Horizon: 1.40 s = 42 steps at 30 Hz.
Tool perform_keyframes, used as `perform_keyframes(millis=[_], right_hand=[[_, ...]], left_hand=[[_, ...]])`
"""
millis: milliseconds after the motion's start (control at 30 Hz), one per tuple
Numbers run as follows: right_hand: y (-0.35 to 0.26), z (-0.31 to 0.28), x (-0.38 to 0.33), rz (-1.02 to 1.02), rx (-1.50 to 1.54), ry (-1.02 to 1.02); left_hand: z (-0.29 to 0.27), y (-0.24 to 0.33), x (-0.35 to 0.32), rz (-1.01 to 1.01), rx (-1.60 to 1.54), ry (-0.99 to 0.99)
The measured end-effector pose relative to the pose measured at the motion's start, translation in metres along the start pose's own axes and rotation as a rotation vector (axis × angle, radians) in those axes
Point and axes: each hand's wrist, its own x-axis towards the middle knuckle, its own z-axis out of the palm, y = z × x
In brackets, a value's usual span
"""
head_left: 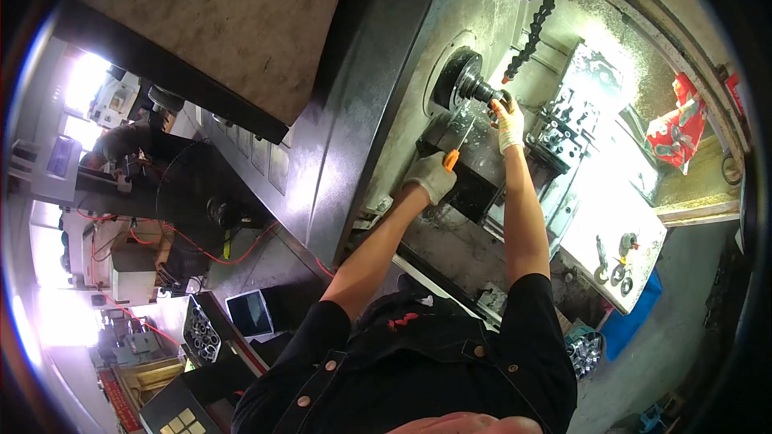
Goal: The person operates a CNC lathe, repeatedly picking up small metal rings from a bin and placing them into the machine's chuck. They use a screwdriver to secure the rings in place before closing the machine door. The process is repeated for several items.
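I stand at a lathe with both hands in white work gloves. My left hand (430,177) grips a screwdriver with an orange handle (452,159); its shaft points up toward the round black chuck (458,79). My right hand (508,124) is higher up, fingers wrapped around the metal part (486,94) that sticks out of the chuck's nose. The two hands are a short way apart, in front of the dark machine block (474,177).
A black segmented coolant hose (531,32) hangs above the chuck. The tool turret (567,124) is just right of my right hand. A red cloth (679,124) and metal rings (618,272) lie at the right. A tray of metal parts (201,336) and another person (121,145) are at the left.
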Motion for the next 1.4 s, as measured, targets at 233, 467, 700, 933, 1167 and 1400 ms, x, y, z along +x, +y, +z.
perform_keyframes(millis=[233,467,700,933,1167,1400], right_hand=[[0.006,-0.006,0.013,-0.080,-0.099,-0.037],[0.020,-0.010,0.024,-0.161,-0.197,-0.097],[0.011,-0.005,0.022,-0.171,-0.305,-0.086],[-0.027,0.019,-0.003,0.026,-0.434,-0.057],[-0.013,-0.011,0.025,-0.017,-0.463,-0.102],[0.011,-0.004,0.033,-0.098,-0.507,-0.052]], left_hand=[[0.017,-0.026,-0.051,0.032,-0.014,-0.036],[0.046,-0.116,-0.144,0.193,-0.179,-0.047],[0.033,-0.151,-0.206,0.188,-0.365,-0.040],[-0.100,-0.147,-0.272,0.209,-0.472,-0.195],[-0.276,-0.100,-0.243,0.690,-0.029,0.430],[-0.311,-0.096,-0.167,0.736,0.246,0.650]])
